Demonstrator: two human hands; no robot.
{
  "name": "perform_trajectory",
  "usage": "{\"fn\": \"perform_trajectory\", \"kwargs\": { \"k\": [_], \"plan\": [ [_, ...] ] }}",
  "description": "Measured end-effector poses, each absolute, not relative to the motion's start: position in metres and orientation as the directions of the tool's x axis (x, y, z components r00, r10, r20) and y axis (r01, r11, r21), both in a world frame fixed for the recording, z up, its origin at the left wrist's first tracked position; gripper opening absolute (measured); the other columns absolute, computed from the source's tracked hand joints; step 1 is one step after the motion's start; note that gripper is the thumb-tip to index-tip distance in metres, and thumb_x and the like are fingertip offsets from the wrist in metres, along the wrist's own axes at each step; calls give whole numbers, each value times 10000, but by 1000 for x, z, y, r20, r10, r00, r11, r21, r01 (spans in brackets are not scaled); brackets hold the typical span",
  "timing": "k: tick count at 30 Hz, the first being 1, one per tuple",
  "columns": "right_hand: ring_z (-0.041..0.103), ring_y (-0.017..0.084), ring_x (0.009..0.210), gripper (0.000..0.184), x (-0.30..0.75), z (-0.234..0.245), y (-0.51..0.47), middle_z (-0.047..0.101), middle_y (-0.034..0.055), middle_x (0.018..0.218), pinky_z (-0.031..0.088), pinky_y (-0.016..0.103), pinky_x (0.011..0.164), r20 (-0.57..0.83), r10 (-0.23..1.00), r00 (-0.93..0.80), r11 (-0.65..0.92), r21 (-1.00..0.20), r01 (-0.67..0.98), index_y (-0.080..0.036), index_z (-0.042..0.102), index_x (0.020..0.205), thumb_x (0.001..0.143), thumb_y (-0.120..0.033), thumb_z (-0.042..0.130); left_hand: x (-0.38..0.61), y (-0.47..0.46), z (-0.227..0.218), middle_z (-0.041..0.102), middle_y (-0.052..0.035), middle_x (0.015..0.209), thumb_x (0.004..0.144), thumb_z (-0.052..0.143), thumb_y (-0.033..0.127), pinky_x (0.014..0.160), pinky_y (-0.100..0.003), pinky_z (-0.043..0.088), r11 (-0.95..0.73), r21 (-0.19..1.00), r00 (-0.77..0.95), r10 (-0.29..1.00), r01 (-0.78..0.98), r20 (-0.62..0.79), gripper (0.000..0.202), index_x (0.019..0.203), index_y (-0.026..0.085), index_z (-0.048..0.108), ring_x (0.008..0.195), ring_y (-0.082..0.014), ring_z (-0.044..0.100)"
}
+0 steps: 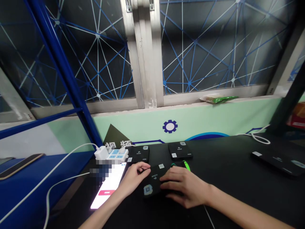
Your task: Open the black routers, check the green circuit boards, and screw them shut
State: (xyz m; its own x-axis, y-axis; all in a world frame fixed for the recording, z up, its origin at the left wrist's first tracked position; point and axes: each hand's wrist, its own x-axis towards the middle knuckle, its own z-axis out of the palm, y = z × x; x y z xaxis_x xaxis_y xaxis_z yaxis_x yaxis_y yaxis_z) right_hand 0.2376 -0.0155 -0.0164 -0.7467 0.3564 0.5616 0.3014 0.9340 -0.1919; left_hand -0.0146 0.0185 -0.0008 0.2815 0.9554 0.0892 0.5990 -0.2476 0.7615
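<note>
A flat black square box (154, 179) with white printing, a white label and a silvery sticker lies between my hands on the black table. My left hand (134, 178) is at its upper left corner, thumb and curled fingers closed at the edge. My right hand (182, 184) grips the right edge, bent fingers reaching onto the top. Just behind my right hand, a bright green handle (186, 165) sticks out, the rest of it hidden. A lit phone (109, 184) lies under my left forearm, its upper part blurred out.
Similar black boxes lie behind, one at left (139, 154) and one at right (180, 150). Another flat black device (278, 162) is at far right. A white power strip (118, 155) with plugs and cables stands at left. A phone (21, 165) rests on a blue surface. A green packet (219, 99) sits on the windowsill.
</note>
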Motion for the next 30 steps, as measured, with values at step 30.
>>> {"fn": "perform_trajectory", "kwargs": {
  "k": [30],
  "plan": [
    [610,230,873,177,239,-19,-4,707,54,927,426,395,833,504,755,-419,618,-334,712,-215,656,986,982,-189,482,-13,5,8,535,8,547,828,580,657,531,-282,221,-218,257,187,973,942,138,517,565,235,439,558,-211,537]
  ]
}}
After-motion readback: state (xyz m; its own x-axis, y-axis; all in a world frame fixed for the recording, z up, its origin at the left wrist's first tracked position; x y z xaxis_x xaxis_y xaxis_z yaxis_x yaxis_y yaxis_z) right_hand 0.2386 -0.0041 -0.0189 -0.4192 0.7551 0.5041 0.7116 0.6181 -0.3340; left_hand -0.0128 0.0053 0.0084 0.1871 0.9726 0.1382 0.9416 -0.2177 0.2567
